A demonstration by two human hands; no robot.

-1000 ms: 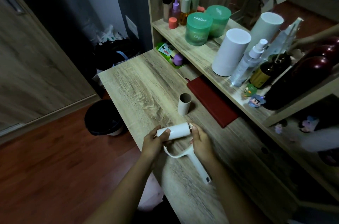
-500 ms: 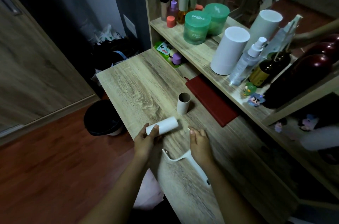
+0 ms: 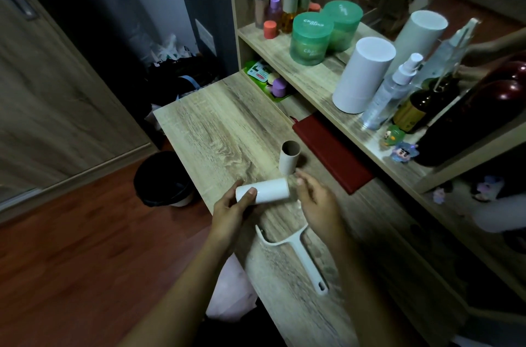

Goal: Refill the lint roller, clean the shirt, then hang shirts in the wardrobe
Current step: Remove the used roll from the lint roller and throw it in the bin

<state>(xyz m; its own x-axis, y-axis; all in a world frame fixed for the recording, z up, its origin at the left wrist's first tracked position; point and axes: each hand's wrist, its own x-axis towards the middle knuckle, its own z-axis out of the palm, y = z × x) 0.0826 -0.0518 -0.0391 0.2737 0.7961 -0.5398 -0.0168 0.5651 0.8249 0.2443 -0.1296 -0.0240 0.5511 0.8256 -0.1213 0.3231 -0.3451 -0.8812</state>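
Note:
My left hand [image 3: 230, 213] grips a white refill roll [image 3: 267, 190] by its left end and holds it level just above the wooden table [image 3: 216, 130]. My right hand [image 3: 316, 204] is at the roll's right end, with thumb and forefinger pinching there. The white lint roller handle [image 3: 299, 252] lies bare on the table below both hands, and neither hand touches it. An empty brown cardboard core [image 3: 290, 159] stands upright just beyond the roll. No shirt is in view.
A dark red notebook [image 3: 333, 153] lies right of the core. The shelf [image 3: 313, 82] above holds green jars [image 3: 311, 38], a white cylinder [image 3: 363, 76], a spray bottle [image 3: 390, 93] and other bottles. A black bin [image 3: 163, 178] stands on the floor left of the table.
My right hand left the roller handle and rose to the roll's right end. My left hand drew the roll away from the handle, which now lies loose on the table.

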